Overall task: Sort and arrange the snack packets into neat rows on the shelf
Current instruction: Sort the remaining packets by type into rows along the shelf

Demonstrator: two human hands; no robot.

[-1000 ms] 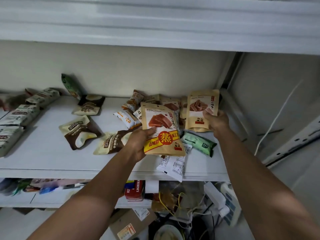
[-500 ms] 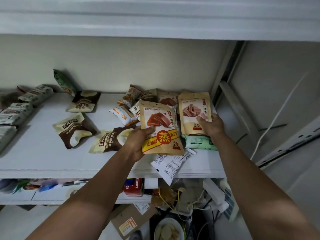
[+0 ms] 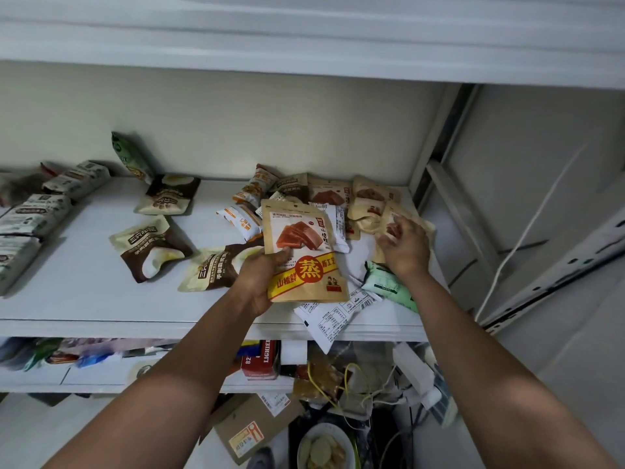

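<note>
On the white shelf (image 3: 84, 299) snack packets lie scattered. My left hand (image 3: 260, 275) grips a kraft packet with a red and yellow label (image 3: 304, 252) by its left edge, upright above the shelf's front. My right hand (image 3: 402, 245), blurred, rests with spread fingers on another kraft packet (image 3: 427, 228) lying at the shelf's right end. More kraft packets (image 3: 329, 194) are piled behind. Brown-and-cream packets (image 3: 152, 245) lie in the middle, small orange-and-white ones (image 3: 243, 225) beside them. A mint-green packet (image 3: 389, 286) lies below my right wrist.
Grey-green packets (image 3: 33, 214) form a row at the left; a green packet (image 3: 130, 157) leans on the back wall. A white packet (image 3: 331, 316) overhangs the front edge. An upper shelf (image 3: 304, 45) hangs overhead, a metal post (image 3: 436, 137) bounds the right. Clutter and cables (image 3: 355, 384) lie below.
My right hand has lowered its kraft packet from upright to lying on the shelf's right end and its fingers have spread. My left hand still holds its packet, little moved.
</note>
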